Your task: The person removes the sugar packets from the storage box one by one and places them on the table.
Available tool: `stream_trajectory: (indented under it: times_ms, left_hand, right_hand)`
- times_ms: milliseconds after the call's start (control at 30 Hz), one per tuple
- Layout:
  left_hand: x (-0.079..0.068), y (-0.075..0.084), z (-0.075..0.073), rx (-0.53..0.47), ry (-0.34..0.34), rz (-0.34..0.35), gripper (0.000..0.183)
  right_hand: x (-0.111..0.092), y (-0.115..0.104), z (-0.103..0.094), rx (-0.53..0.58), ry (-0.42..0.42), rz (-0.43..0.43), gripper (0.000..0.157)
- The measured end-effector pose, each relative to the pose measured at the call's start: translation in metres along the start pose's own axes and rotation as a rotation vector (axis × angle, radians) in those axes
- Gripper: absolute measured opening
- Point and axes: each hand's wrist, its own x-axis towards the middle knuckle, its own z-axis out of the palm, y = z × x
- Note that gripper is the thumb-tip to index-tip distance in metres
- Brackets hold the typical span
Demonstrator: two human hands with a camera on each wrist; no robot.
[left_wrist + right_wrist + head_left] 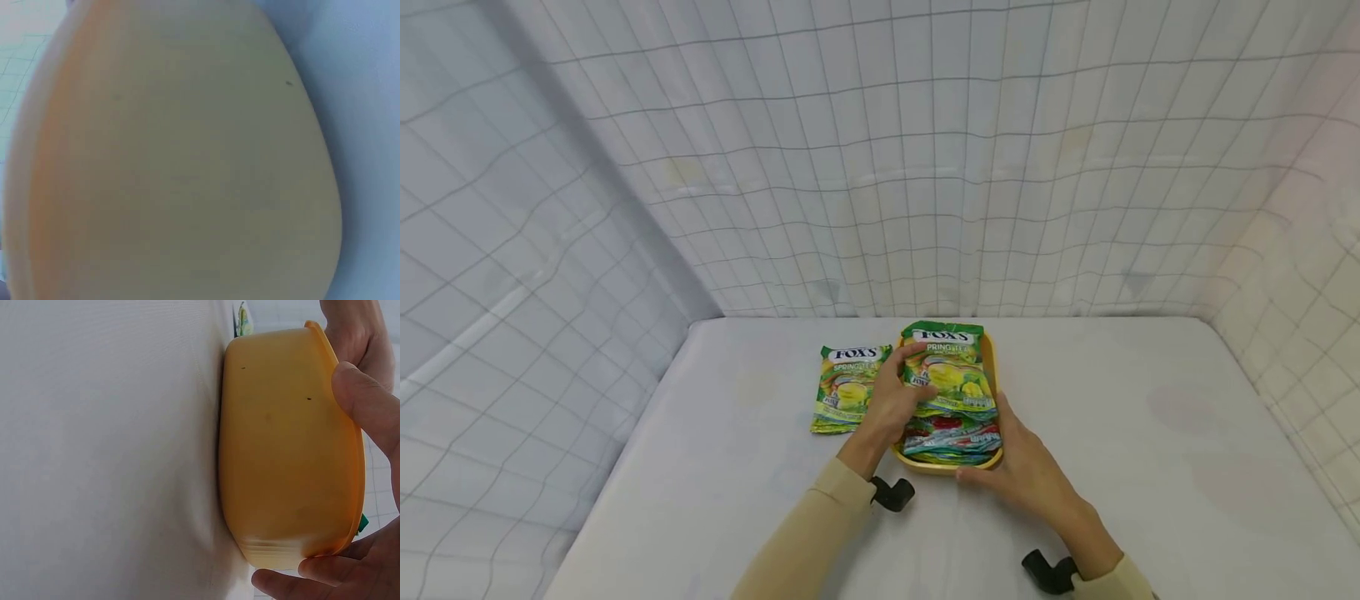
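Observation:
A yellow plastic tub [287, 444] stands on the white table, its wall also filling most of the left wrist view. Inside lies a stack of candy bags, with a red-and-blue bag [951, 435] showing near the front. On top rests a green Fox's Spring Tea candy bag [951, 379]. My left hand [891, 404] reaches over the tub's left side, thumb and index finger spread across this bag's face; its other fingers are hidden. With my right hand [1033, 471] I hold the tub's front right corner, thumb at the front rim and fingers along the right wall.
Left of the tub, another green Fox's Spring Tea bag [850, 392] lies on a small pile. The white table [1150, 433] extends to both sides, with white gridded curtains [940, 208] behind and at the sides.

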Motion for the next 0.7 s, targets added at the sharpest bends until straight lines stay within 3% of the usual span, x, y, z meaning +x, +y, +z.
stream_trajectory:
  times_ms: [300, 600, 700]
  left_hand:
    - [-0.006, 0.003, -0.022, -0.097, -0.021, 0.032, 0.066]
    - [-0.006, 0.002, -0.044, -0.061, -0.020, 0.043, 0.068]
    - [-0.007, 0.002, -0.048, -0.113, -0.036, 0.038, 0.070]
  right_hand:
    - [-0.002, -0.002, 0.000, 0.028, -0.007, -0.003, 0.131]
    - [-0.001, -0.001, -0.001, 0.023, -0.010, 0.002, 0.132]
    - [-0.002, -0.001, -0.002, 0.024, -0.004, 0.004, 0.132]
